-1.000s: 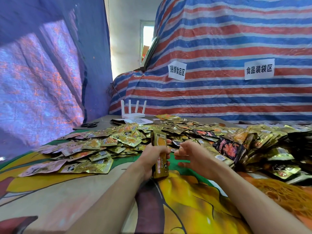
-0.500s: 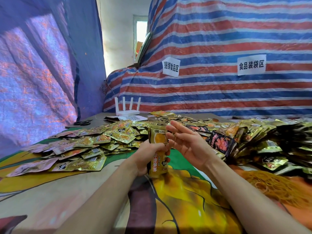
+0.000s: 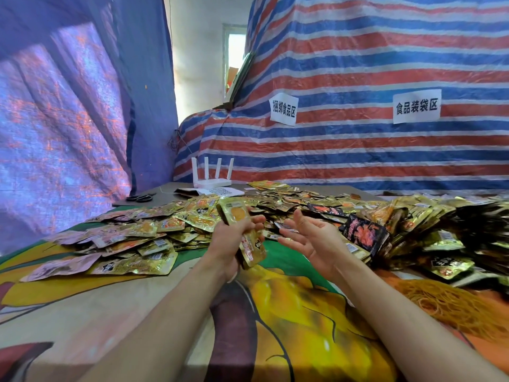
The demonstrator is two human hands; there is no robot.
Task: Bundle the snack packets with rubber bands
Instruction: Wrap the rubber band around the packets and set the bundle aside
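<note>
Head view: the left hand [image 3: 228, 244] holds a stack [image 3: 237, 216] of gold packets, tilted, above the tabletop [image 3: 110, 312], its fingers [image 3: 258, 219] curled round the middle. The right hand [image 3: 311, 235] is just beside the stack, apart from it, its fingers [image 3: 298, 217] spread and holding nothing. Loose packets [image 3: 154, 232] lie heaped behind, and orange bands [image 3: 451, 301] are piled at the right.

We have bare printed cloth [image 3: 115, 312] in front of us to move over. Loose packets [image 3: 132, 244] crowd the left, stacked packets [image 3: 429, 224] and rubber bands [image 3: 454, 301] the right.
</note>
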